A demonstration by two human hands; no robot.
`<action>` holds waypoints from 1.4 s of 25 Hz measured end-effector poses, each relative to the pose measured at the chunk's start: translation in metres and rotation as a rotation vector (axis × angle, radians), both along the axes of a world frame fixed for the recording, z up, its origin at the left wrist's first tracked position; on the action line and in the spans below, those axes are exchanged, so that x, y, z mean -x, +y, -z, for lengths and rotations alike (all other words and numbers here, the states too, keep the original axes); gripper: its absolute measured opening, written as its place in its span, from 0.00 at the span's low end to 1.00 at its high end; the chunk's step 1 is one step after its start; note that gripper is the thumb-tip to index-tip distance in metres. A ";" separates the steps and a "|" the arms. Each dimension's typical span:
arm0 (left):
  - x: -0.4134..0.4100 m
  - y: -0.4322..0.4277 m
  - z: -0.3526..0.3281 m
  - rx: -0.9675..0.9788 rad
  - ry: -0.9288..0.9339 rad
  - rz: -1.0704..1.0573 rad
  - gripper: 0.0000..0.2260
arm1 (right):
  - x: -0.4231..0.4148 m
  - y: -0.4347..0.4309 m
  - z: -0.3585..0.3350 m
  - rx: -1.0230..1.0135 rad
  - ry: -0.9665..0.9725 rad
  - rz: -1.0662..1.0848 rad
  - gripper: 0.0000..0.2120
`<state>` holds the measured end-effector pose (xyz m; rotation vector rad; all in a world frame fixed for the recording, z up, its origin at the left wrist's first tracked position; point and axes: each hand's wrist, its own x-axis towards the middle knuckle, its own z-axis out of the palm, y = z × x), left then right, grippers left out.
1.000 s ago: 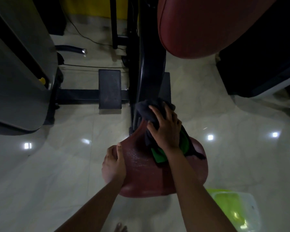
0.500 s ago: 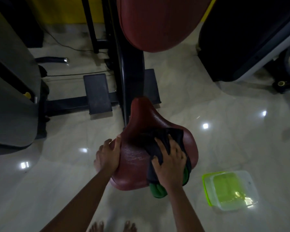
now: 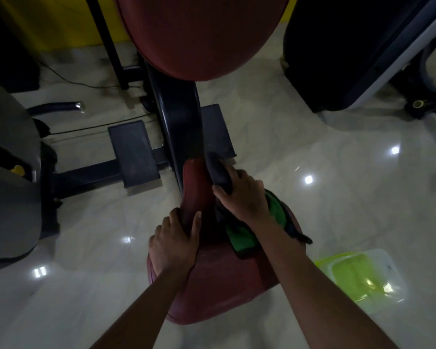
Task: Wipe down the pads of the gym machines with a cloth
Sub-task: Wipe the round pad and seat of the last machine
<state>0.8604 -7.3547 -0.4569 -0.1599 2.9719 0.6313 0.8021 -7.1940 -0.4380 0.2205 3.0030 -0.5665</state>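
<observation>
A dark red seat pad (image 3: 219,285) of a gym machine lies below me at centre. My right hand (image 3: 242,197) presses a dark grey and green cloth (image 3: 242,235) against the pad's narrow front end, with the cloth's tip reaching the black frame. My left hand (image 3: 174,240) grips the pad's left edge, thumb on top. A larger dark red back pad (image 3: 199,34) hangs at the top centre.
The machine's black frame post (image 3: 179,117) and foot plates (image 3: 134,152) stand ahead on the glossy tiled floor. A grey machine shroud (image 3: 8,172) is at left, a black and white machine (image 3: 363,51) at upper right. A clear and green plastic container (image 3: 363,275) sits on the floor at lower right.
My right hand has pushed the cloth forward from the wide rear of the seat pad to its narrow front. My left hand has stayed on the pad's left edge.
</observation>
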 end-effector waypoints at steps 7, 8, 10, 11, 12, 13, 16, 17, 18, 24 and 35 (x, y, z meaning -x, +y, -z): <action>0.000 0.000 -0.001 0.026 -0.007 0.010 0.35 | 0.025 0.011 -0.003 0.280 -0.162 -0.075 0.29; -0.001 0.000 -0.002 0.027 -0.008 0.009 0.35 | 0.013 0.017 -0.002 0.220 -0.129 -0.104 0.30; -0.002 0.002 -0.005 0.017 -0.012 0.007 0.35 | -0.008 0.036 0.001 0.075 -0.068 -0.162 0.31; -0.002 0.001 -0.005 0.015 -0.010 0.008 0.35 | -0.017 0.046 0.002 0.018 -0.050 -0.184 0.33; -0.002 0.001 -0.005 0.013 -0.009 0.013 0.35 | -0.025 0.056 0.003 -0.013 -0.052 -0.192 0.35; -0.002 0.001 -0.006 0.008 -0.012 0.014 0.35 | -0.032 0.065 0.004 -0.024 -0.067 -0.177 0.36; -0.001 0.001 -0.006 -0.005 -0.030 0.009 0.34 | -0.047 0.082 0.006 0.085 -0.103 0.029 0.28; -0.001 0.001 -0.006 -0.005 -0.039 0.010 0.33 | -0.053 0.085 0.008 0.164 -0.112 0.118 0.26; -0.001 0.001 -0.005 -0.004 -0.041 0.010 0.33 | -0.059 0.088 0.011 0.261 -0.129 0.202 0.25; 0.000 0.001 -0.008 -0.026 -0.059 0.015 0.31 | -0.118 0.072 0.020 0.582 0.009 0.771 0.30; 0.012 -0.024 -0.007 -0.309 -0.353 0.097 0.32 | -0.158 -0.110 0.023 0.637 0.419 1.449 0.32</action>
